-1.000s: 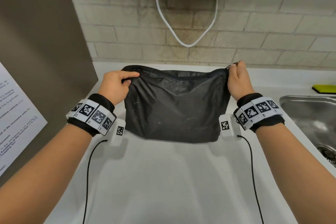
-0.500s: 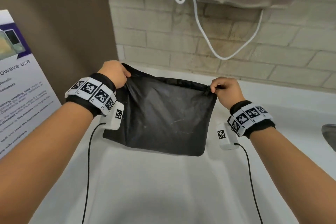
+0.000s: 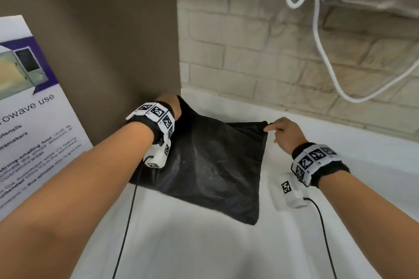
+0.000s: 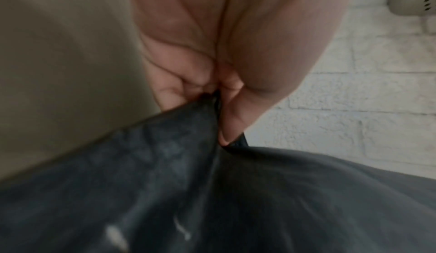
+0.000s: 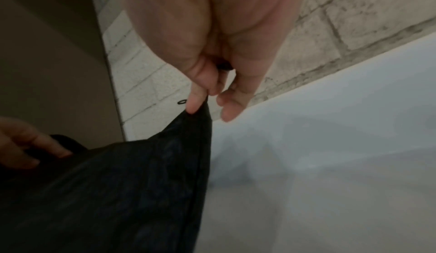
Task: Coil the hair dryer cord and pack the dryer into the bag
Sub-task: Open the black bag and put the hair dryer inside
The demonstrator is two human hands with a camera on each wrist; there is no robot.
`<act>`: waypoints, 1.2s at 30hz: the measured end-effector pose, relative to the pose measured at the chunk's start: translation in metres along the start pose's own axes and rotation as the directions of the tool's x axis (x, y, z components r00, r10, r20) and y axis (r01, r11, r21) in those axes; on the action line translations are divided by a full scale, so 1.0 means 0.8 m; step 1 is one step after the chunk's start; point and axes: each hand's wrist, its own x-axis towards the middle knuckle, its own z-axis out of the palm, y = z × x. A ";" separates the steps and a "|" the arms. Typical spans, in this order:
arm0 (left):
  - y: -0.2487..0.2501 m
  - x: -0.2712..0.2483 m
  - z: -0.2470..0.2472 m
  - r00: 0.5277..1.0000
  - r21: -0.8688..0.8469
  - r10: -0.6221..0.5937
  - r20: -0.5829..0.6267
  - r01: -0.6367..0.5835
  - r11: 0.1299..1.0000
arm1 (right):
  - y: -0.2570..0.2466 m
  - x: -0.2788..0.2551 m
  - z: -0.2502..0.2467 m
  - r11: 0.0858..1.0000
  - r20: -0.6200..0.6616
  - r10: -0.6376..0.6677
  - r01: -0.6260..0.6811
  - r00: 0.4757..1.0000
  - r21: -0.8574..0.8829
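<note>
Bag (image 3: 210,165) has swung toward the worktop's (image 3: 226,256) back-left corner; my left hand (image 3: 173,106) and right hand (image 3: 284,133) still pinch its top corners, dryer unpacked.

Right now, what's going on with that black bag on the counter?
A person holds a black bag by its two top corners over a white counter. The left hand pinches the corner nearest the brown side panel; the right hand pinches the opposite corner between thumb and forefinger. The bag's lower part lies on the counter, up against the brown panel. No hair dryer shows, so whether it is inside cannot be told. A white cord hangs against the brick wall behind.
</note>
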 end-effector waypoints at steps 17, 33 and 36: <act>0.012 0.036 0.047 0.993 -0.180 0.078 -0.089 -0.093 0.979 | 0.011 0.016 0.042 0.793 0.131 0.256 -0.130 0.958 -0.595; 0.005 0.026 0.103 0.943 -0.270 0.241 0.229 -0.176 0.947 | -0.001 0.004 0.078 0.921 0.681 0.193 0.110 0.707 -0.375; 0.010 0.033 0.102 0.946 -0.272 0.235 0.222 -0.172 0.947 | 0.000 0.010 0.078 0.925 0.647 0.195 0.082 0.737 -0.372</act>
